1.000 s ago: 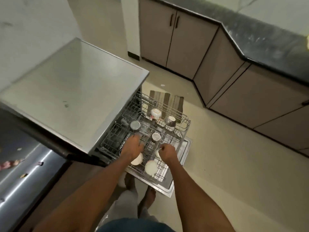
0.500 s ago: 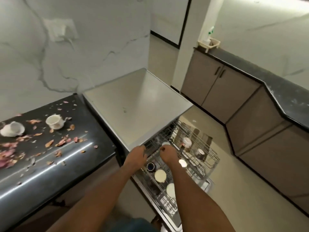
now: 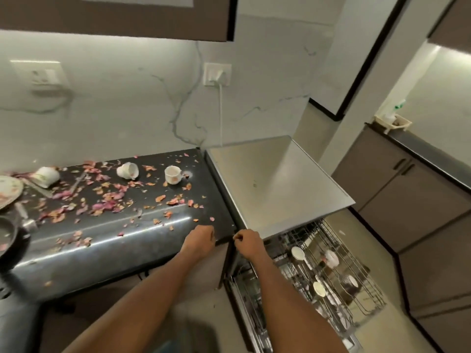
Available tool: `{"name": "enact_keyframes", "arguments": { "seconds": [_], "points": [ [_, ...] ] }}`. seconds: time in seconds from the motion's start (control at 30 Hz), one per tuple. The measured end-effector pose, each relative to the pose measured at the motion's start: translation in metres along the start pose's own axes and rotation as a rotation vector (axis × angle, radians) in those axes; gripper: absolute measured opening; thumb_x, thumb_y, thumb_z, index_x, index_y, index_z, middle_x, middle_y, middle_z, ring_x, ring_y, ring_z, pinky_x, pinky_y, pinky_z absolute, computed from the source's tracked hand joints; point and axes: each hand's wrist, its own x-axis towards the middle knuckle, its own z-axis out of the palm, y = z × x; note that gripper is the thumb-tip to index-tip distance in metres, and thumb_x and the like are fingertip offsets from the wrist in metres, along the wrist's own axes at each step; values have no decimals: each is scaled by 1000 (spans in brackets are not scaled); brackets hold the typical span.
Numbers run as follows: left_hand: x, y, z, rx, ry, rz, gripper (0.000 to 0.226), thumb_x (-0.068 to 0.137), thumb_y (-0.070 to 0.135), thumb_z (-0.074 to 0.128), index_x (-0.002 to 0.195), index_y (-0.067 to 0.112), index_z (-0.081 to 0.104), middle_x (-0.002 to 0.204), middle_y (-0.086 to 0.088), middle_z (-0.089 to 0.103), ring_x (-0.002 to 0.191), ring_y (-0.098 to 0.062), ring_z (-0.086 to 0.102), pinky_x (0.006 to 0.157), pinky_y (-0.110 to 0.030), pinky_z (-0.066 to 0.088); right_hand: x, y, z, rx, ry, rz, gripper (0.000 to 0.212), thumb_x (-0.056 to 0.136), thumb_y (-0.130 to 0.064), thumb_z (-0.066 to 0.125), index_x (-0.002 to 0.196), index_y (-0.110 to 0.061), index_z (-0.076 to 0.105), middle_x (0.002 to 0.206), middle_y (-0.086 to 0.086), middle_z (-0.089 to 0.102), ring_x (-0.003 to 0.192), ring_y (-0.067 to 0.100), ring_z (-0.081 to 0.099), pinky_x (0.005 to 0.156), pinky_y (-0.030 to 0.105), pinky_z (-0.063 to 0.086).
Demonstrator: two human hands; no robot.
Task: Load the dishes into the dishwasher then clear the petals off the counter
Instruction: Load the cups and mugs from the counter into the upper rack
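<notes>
Your left hand and right hand both hang at the front edge of the table, near the corner where it meets the dishwasher; the fingers of both are loosely curled and hold nothing. The dishes that remain stand far from you, near the wall: an upright cup with its mouth to the ceiling and its handle to the right, a second cup lying on its side with the mouth turned to the lower right, and a third cup lying on its side further left, its long axis along the table. A plate lies flat at the left edge. The petals are spread around all of them. The risk, I think, is in the reach: a lying cup can roll when you touch it, and petals may stick inside and go with it into the open rack. The pulled-out rack is also close to your legs.
</notes>
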Motion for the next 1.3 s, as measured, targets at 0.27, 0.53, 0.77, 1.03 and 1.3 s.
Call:
{"name": "enact_keyframes", "arguments": {
  "seconds": [0.27, 0.53, 0.77, 1.03, 1.3],
  "points": [
    [-10, -50, -30, 13, 76, -97, 20, 94, 15, 54, 75, 21, 55, 82, -1, 62, 75, -20, 59, 67, -32, 49, 23, -59, 24, -35, -85, -118, 25, 91, -17, 58, 101, -22, 80, 112, 7, 77, 100, 27, 72, 93, 38, 56],
    [6, -82, -38, -12, 105, -162, 17, 95, 16, 55, 79, 20, 59, 84, 0, 65, 74, -16, 61, 67, -30, 52, 63, -89, 54, -67, -178, -191, 25, 94, -15, 57, 105, -19, 79, 108, 9, 76, 108, 25, 70, 96, 41, 56],
    [45, -134, -69, -22, 149, -300, 12, 94, 18, 55, 90, 14, 65, 92, -6, 68, 86, -24, 65, 79, -39, 56, 134, -134, 83, -113, -287, -256, 20, 96, -18, 58, 96, -15, 78, 96, 7, 75, 90, 23, 69, 89, 43, 58],
    [95, -165, -106, -114, 302, -467, 15, 93, 12, 52, 89, 12, 66, 89, -5, 68, 81, -19, 62, 72, -33, 53, 217, -175, 92, -63, -265, -224, 21, 97, -20, 59, 108, -19, 77, 110, 7, 75, 100, 24, 68, 89, 36, 55],
    [117, -191, -104, -203, 325, -591, 12, 92, 13, 55, 89, 15, 67, 86, -2, 68, 80, -16, 64, 79, -36, 57, 274, -203, 106, 325, 65, 108, 65, 83, -18, 79, 139, -8, 47, 143, 20, 47, 131, 41, 51, 109, 49, 44]
  ]
}}
